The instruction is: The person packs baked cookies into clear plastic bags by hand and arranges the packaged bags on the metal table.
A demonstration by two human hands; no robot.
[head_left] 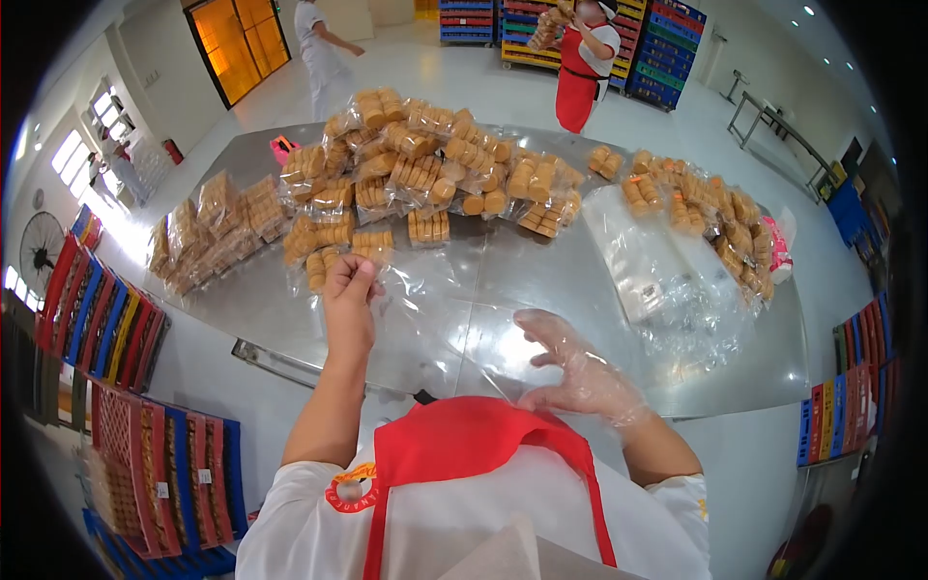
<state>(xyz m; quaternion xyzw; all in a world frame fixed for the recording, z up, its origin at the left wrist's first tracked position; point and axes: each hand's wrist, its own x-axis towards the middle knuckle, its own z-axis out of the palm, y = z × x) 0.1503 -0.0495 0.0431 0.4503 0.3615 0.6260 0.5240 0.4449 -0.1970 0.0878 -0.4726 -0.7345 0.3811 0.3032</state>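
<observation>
My bare left hand (350,290) is pinched on the edge of a clear plastic bag (416,314), just in front of the heap of packed biscuits (416,169). The bag hangs thin and see-through over the metal table (483,271), and its outline is hard to make out. Nearer the table's front edge, my right hand (580,372) wears a clear glove, its fingers spread and curved with nothing between them. To its upper right lies a stack of flat clear bags (657,266).
More packs lie at the left (217,227) and at the right (715,208) of the table. Stacked crates (174,474) stand at the lower left, others (841,416) at the right. Beyond the table are a person in a red apron (583,82) and a person in white (317,48).
</observation>
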